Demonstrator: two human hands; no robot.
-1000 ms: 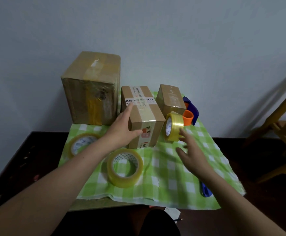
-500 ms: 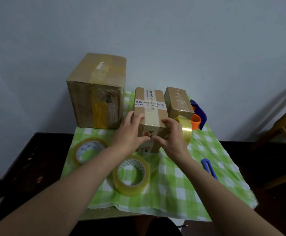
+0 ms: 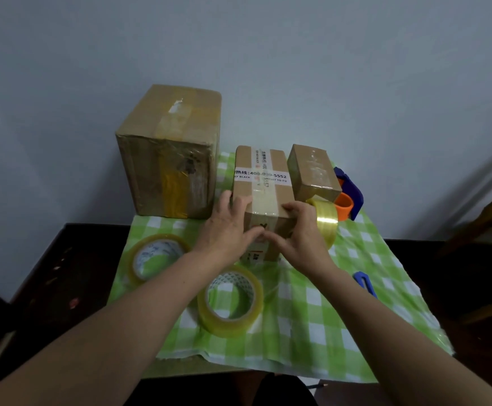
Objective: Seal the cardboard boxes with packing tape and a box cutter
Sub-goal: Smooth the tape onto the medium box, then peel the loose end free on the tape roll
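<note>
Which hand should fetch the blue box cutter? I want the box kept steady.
Right, likely. The box cutter lies on the cloth just outside the right hand, while the left hand can stay gripping the middle box.

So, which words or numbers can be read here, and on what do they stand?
"400-0?0-5552", after two Chinese characters, middle digits under tape: white label on the middle box.
"BLACK": same label, lower left.
Other small print there: blurred.
Front sticker: too small.
Tape roll core: pattern, unreadable.

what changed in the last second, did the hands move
Right hand moved left from open air onto the middle box; the left hand slid to its near corner, so both now hold it. Big box, small box and tape rolls stayed put.
</note>
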